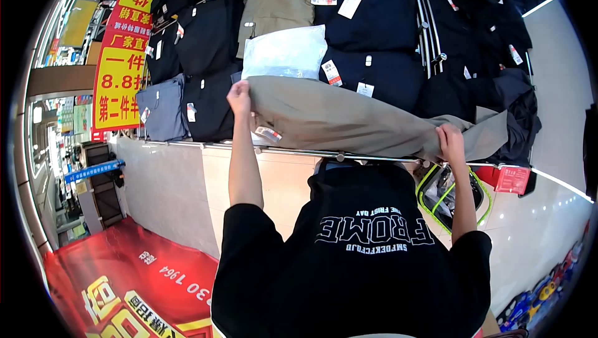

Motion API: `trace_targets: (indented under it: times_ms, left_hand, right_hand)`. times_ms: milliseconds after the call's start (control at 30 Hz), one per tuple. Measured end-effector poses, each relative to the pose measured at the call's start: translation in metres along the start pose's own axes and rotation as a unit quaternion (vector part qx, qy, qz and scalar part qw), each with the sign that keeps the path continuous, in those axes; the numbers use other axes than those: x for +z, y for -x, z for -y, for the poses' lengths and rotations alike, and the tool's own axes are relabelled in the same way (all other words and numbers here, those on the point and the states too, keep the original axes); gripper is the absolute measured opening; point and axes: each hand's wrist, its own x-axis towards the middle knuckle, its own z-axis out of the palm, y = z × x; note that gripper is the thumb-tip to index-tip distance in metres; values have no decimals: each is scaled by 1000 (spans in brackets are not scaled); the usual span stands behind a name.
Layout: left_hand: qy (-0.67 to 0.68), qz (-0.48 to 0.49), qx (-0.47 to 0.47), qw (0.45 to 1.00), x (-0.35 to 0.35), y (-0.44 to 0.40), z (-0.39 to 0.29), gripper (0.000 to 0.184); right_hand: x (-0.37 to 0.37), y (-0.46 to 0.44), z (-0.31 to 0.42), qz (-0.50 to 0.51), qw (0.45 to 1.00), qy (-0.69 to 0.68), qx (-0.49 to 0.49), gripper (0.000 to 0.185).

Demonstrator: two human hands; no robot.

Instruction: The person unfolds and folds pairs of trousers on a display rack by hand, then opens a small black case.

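A pair of khaki trousers [336, 114] is stretched sideways in front of me, lying over the front of the clothes display. My left hand [238, 96] is closed on one end of it. Toward the other end, my right hand [450, 142] grips the cloth with its fingers wrapped over the edge. A paper tag [268, 133] shows under the trousers near my left hand. Just behind them lies a clear plastic packet [285, 51] on the folded clothes. Dark crumpled garments [520, 110] lie beyond my right hand.
Stacks of folded black trousers [374, 20] with tags fill the metal rack. Folded grey trousers [163, 109] sit at its left end, near a yellow-and-red sign [121, 57]. Below the rack's front rail stands a green-rimmed basket [486, 195]. A red banner [137, 276] covers the lower left.
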Motion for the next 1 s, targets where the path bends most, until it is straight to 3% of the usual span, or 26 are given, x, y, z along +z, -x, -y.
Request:
trace_targets:
  times_ms: [33,133,267,333,467,533,633,767,833,867,933,1000]
  left_hand:
    - [-47,42,-3,998,7,-6,13,29]
    - [-194,122,-172,958,20,1,12,68]
    - [-137,171,-144,965,14,-12,72,73]
    - [-303,135,-79,940,15,-16,73,75]
    - [-242,156,-86,954,24,-23,53,75]
    - [-133,214,-104,962,29,-35,63,83]
    - [-114,249,-152,950,32,-33,39,86]
    - [-81,225,-140,961,39,-32,26,74]
    - [-39,294,-173,939,39,-38,27,51]
    - [-42,297,-170,939,39,-39,23,51]
    - [-99,289,-148,940,41,-40,17,30]
    - [-92,260,-101,956,34,-34,0,26]
  right_hand:
    - [11,-1,-8,-4,999,33,11,17]
    - [15,-8,12,-19,997,78,9,19]
    - [12,-13,46,-1,995,99,-5,42]
    - [18,-11,46,24,993,112,-6,55]
    - [32,-10,43,136,981,109,84,51]
    - [38,-15,39,152,977,113,95,47]
    - [40,-23,49,145,977,132,79,37]
    - [39,-37,61,56,979,194,-22,32]
    - [50,-36,41,109,984,139,0,34]
    - [55,-34,34,106,985,136,3,34]
    - [63,-27,23,164,977,78,115,40]
    - [50,-27,46,137,984,38,109,42]
